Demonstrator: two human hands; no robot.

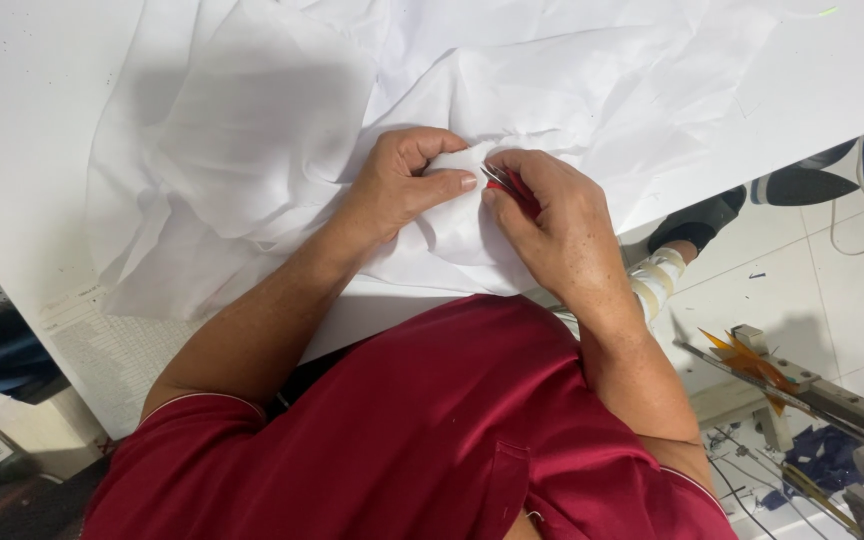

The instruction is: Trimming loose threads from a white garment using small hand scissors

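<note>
Two hands at work: left hand [407, 180] pinches white fabric [252, 120]; right hand [552, 225], just beside it, grips red-handled snips [505, 181].

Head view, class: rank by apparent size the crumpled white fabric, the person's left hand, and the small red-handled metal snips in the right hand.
1. Crumpled white fabric, spread across the white table.
2. Left hand, gripping a fold of the fabric.
3. Small red-handled metal snips, mostly hidden inside the right hand, so their full size is unsure.

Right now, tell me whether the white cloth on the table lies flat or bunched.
Bunched. The thin white cloth is creased all over, and the left hand gathers a fold of it.
</note>
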